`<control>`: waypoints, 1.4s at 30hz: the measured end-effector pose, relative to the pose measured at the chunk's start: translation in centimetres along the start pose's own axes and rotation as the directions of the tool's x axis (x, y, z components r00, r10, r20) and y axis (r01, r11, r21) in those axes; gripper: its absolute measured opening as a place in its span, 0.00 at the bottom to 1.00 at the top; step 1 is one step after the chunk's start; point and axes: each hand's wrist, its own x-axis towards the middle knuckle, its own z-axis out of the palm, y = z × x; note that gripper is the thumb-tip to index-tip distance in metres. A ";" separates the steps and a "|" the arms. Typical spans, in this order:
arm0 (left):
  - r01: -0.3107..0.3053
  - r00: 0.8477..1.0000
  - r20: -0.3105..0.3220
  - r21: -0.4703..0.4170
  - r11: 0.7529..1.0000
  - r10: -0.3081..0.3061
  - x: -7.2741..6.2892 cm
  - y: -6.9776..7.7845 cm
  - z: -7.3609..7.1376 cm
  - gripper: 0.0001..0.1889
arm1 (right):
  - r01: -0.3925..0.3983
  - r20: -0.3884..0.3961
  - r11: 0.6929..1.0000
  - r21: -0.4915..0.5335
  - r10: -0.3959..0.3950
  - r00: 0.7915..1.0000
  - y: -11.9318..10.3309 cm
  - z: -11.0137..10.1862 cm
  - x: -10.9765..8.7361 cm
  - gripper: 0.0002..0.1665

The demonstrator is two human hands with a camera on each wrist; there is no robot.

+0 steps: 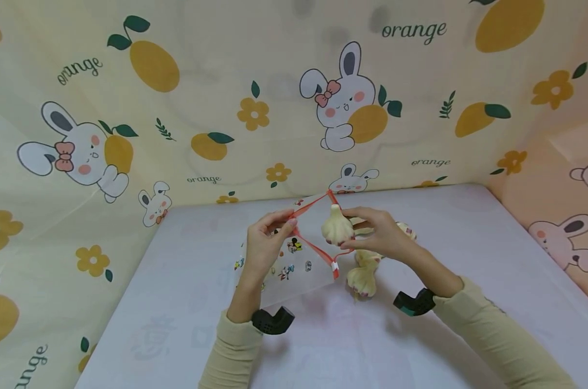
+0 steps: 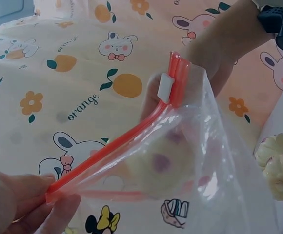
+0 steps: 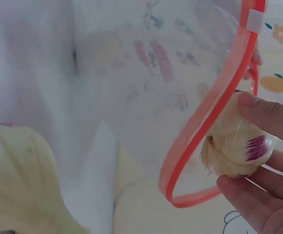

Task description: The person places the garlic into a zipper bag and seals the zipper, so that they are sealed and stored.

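Presently, the left hand (image 1: 267, 246) pinches one end of the red zip rim (image 1: 315, 248) of a clear plastic zip bag (image 1: 294, 262), thumb and fingers pressed together on the strip. The bag's mouth stands spread into a roughly diamond-shaped loop in the head view, with a white slider (image 1: 335, 267) at its near right corner. Printed cartoon figures (image 2: 102, 220) show on the transparent film. Whether the bag's lower edge touches the table cannot be told.

The right hand (image 1: 383, 232) is clamped on a garlic bulb (image 1: 337, 227), thumb on one side and fingers on the other. The bulb is at the open mouth, purple streaks on its skin, root end turned toward the loop in the right wrist view; in the left wrist view it appears blurred through the film. Cannot tell whether it has passed the rim.

Outside the bag, further garlic bulbs (image 1: 362, 282) lie on the white-covered table (image 1: 177, 292), to its right, beneath and beyond the right hand. A black device (image 1: 273, 320) sits at the left wrist.
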 end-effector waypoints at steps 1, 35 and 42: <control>-0.002 1.000 -0.001 0.001 1.000 0.002 0.0 0.0 0.0 0.13 | 0.000 0.003 1.000 0.001 0.000 1.000 -0.1 0.1 0.1 0.37; -0.002 1.000 -0.025 0.021 1.000 0.002 0.0 0.5 -0.3 0.15 | -0.045 0.023 0.999 -0.015 0.045 0.999 -0.1 0.2 -1.1 0.29; 0.002 1.000 -0.012 0.017 1.000 -0.001 0.0 0.6 -0.2 0.16 | -0.058 0.022 0.998 -0.020 0.058 0.998 0.8 0.0 -2.4 0.27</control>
